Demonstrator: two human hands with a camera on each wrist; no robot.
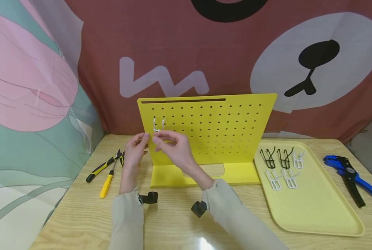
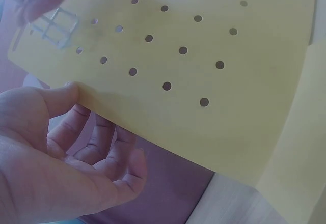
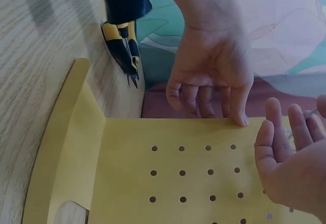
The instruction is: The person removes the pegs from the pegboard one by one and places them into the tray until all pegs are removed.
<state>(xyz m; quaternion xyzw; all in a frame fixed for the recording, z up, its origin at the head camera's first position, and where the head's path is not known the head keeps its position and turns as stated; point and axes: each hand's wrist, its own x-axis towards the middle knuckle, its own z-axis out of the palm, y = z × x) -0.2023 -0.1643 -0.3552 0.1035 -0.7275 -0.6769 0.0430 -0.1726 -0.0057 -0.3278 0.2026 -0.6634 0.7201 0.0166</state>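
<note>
A yellow pegboard [image 1: 265, 104] stands upright on its own bent base. My left hand [image 1: 134, 152] grips its left edge, thumb on the front face and fingers behind, as the left wrist view shows. At the upper left of the board, my right hand [image 1: 177, 150] pinches a white wire hook [image 1: 157, 130]. Two prongs of the hook show above the fingers in the head view; its grid-shaped part [image 2: 60, 28] shows against the board in the left wrist view. The right fingers partly hide the hook, and whether its ends sit in the holes is unclear.
At right, a pale yellow tray [image 1: 317, 211] bears black wire hooks [image 1: 285, 159] and white wire hooks [image 1: 290, 180]. Blue-and-black pliers [image 1: 349, 172] lie beyond it. Left of the board are yellow-and-black pliers [image 1: 101, 168] and a yellow-handled screwdriver [image 1: 106, 186]. A printed curtain hangs behind.
</note>
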